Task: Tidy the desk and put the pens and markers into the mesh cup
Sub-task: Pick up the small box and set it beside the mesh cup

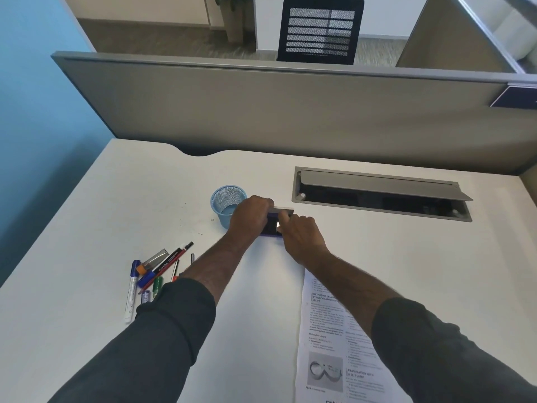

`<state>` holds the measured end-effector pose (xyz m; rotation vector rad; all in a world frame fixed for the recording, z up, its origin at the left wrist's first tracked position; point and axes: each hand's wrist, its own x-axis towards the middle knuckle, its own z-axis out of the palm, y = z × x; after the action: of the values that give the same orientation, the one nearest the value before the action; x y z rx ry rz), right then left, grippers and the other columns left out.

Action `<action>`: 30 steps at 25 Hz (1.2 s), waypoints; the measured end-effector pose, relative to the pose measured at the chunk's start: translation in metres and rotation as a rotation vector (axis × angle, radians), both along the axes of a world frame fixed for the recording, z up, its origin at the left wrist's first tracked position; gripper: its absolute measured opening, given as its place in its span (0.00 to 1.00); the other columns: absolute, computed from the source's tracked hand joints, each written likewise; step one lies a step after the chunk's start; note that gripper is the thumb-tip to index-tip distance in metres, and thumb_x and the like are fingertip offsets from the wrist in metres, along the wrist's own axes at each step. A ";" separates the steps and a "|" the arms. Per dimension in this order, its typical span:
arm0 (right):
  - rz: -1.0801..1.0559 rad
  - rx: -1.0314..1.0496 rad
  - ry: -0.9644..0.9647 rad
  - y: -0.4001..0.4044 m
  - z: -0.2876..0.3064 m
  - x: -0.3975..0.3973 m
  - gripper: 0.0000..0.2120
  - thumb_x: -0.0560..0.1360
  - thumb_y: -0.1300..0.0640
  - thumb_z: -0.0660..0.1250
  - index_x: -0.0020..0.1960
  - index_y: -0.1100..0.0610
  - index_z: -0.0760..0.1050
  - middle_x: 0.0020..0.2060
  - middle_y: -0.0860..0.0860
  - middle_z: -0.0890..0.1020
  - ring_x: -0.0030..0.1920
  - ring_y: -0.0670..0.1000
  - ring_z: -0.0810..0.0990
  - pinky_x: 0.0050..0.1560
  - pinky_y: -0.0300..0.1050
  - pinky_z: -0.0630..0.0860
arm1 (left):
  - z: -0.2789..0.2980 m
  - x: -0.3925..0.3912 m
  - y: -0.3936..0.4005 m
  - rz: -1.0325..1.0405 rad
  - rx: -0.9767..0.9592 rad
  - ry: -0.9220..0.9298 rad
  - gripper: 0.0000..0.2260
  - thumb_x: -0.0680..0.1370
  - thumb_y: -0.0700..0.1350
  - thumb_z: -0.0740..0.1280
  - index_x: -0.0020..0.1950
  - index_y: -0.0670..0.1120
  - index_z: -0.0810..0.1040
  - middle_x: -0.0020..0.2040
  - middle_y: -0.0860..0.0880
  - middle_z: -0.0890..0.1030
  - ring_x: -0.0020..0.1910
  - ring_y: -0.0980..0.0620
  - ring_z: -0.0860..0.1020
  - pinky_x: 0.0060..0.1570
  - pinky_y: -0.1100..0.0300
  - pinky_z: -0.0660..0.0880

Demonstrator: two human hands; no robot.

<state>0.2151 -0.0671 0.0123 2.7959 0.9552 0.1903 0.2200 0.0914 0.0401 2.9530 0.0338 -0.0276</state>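
Head view: both hands grip a small purple box (pixel 271 226) on the desk (pixel 87 228), left hand (pixel 250 218) from its left side, right hand (pixel 300 232) from the right. The blue mesh cup (pixel 225 205) stands just beside the left hand. Pens (pixel 157 274) lie loose near the left sleeve (pixel 162 330)

Layout of the desk (pixel 87 228). The mesh cup (pixel 225 203) stands upright near the desk's centre. Immediately to its right lies a small box (pixel 274 223), with the left hand (pixel 250 216) on its left side, against the cup, and the right hand (pixel 300 232) on its right side. A cluster of pens and markers (pixel 154 279) lies toward the near left, well apart from the cup, partly under the left sleeve (pixel 162 330). A printed sheet (pixel 328 344) lies at the near right, partly under the right forearm. A cable tray (pixel 380 194) is set into the desk at the far right. A partition (pixel 261 112) stands behind the desk, and a chair (pixel 319 29) beyond it.
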 end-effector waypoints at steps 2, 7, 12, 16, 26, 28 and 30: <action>-0.019 -0.001 0.009 0.002 0.000 0.002 0.16 0.83 0.51 0.54 0.67 0.59 0.64 0.43 0.53 0.81 0.39 0.54 0.81 0.37 0.48 0.65 | 0.001 0.001 0.000 0.006 0.010 -0.004 0.11 0.71 0.34 0.63 0.47 0.46 0.80 0.42 0.44 0.83 0.43 0.41 0.81 0.36 0.52 0.75; -0.029 -0.011 0.036 0.004 0.003 0.002 0.16 0.81 0.55 0.57 0.67 0.59 0.63 0.43 0.53 0.81 0.40 0.53 0.81 0.38 0.47 0.67 | 0.000 0.002 -0.001 0.008 0.019 -0.007 0.12 0.71 0.33 0.62 0.48 0.46 0.80 0.43 0.43 0.83 0.44 0.40 0.81 0.35 0.53 0.71; -0.051 -0.020 0.081 0.004 0.004 0.003 0.14 0.80 0.58 0.59 0.65 0.59 0.64 0.43 0.53 0.81 0.40 0.53 0.82 0.39 0.46 0.70 | -0.003 0.003 -0.001 0.011 0.013 -0.025 0.11 0.71 0.33 0.63 0.47 0.46 0.81 0.42 0.44 0.84 0.44 0.40 0.81 0.35 0.54 0.72; -0.050 -0.025 0.101 0.005 0.009 0.001 0.14 0.81 0.58 0.58 0.65 0.59 0.64 0.43 0.53 0.81 0.40 0.53 0.82 0.39 0.46 0.69 | -0.005 0.003 0.000 0.011 0.010 -0.027 0.10 0.71 0.34 0.64 0.45 0.46 0.80 0.42 0.45 0.84 0.43 0.42 0.81 0.34 0.55 0.71; -0.027 0.108 0.133 0.001 0.017 -0.006 0.12 0.79 0.60 0.60 0.62 0.61 0.68 0.46 0.56 0.80 0.39 0.56 0.81 0.39 0.50 0.75 | -0.003 -0.008 0.002 -0.069 -0.002 -0.024 0.07 0.73 0.37 0.63 0.47 0.45 0.78 0.44 0.45 0.81 0.44 0.43 0.80 0.39 0.50 0.76; -0.058 0.182 0.165 -0.005 0.019 -0.012 0.10 0.78 0.61 0.61 0.58 0.59 0.68 0.44 0.55 0.80 0.37 0.56 0.79 0.37 0.50 0.75 | -0.003 -0.016 0.003 -0.102 -0.006 -0.033 0.06 0.75 0.37 0.62 0.47 0.45 0.77 0.45 0.45 0.80 0.44 0.42 0.80 0.39 0.50 0.75; -0.117 0.295 0.193 -0.015 0.019 -0.016 0.07 0.77 0.61 0.63 0.55 0.57 0.68 0.41 0.54 0.79 0.34 0.56 0.78 0.34 0.49 0.73 | -0.004 -0.026 0.001 -0.123 0.008 -0.033 0.07 0.77 0.38 0.62 0.51 0.45 0.77 0.48 0.45 0.80 0.46 0.42 0.80 0.41 0.49 0.76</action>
<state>0.1995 -0.0819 0.0315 3.1799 0.8605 0.0482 0.1945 0.0927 0.0364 2.9581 -0.1531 0.0041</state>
